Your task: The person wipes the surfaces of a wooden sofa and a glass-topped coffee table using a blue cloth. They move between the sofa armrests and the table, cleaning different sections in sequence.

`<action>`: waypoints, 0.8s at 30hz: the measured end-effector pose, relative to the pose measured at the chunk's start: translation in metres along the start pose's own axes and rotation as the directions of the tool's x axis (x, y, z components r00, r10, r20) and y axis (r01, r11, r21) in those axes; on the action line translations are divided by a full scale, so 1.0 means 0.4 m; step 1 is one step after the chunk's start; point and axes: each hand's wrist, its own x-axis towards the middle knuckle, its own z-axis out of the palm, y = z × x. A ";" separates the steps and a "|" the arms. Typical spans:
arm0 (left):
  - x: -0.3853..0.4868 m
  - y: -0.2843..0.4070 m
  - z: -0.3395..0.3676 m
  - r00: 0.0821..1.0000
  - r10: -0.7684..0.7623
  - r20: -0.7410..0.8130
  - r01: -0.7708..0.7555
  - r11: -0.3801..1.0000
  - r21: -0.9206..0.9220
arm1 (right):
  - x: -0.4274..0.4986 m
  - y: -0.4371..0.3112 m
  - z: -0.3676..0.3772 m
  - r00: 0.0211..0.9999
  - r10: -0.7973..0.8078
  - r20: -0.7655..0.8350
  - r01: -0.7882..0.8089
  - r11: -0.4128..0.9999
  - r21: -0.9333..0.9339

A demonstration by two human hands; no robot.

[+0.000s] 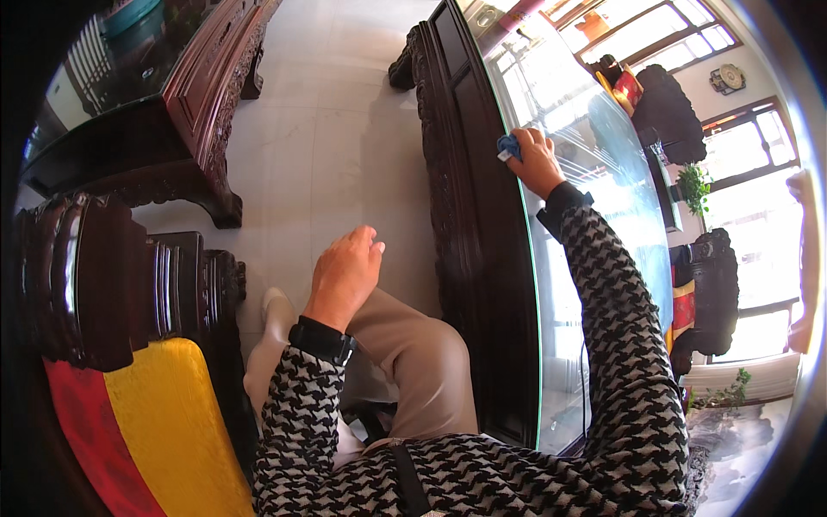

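My right hand (537, 161) is shut on a crumpled blue cloth (509, 147) with a small white tag. The cloth touches the near edge of the glass top (562, 271) on a dark carved wooden table (481, 258). My left hand (345, 274) hangs above my bent leg and the floor. Its fingers are loosely curled, the thumb stands a little apart, and no object shows in it. The palm faces away from view. A black band circles each wrist over houndstooth sleeves.
A carved wooden armrest (97, 278) and a red and yellow cushion (155, 420) are at lower left. Another glass-topped wooden table (187, 123) stands upper left. Between the tables runs a pale tiled floor (336, 148). Carved chairs (711, 291) and a potted plant (694, 187) stand beyond the glass.
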 end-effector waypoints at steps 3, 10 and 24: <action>-0.005 -0.001 -0.007 1.000 -0.019 -0.004 0.019 1.000 0.009 | -0.104 -0.047 -0.025 0.997 -0.075 0.023 0.076 0.994 -0.074; -0.024 -0.021 -0.009 0.998 -0.016 -0.058 0.018 1.000 0.025 | -0.453 -0.210 -0.158 0.963 -0.216 0.161 0.234 0.967 -0.103; -0.027 -0.018 -0.013 0.999 0.033 -0.044 -0.031 0.999 0.034 | -0.472 -0.337 -0.157 0.645 -0.296 0.704 0.666 0.669 -0.329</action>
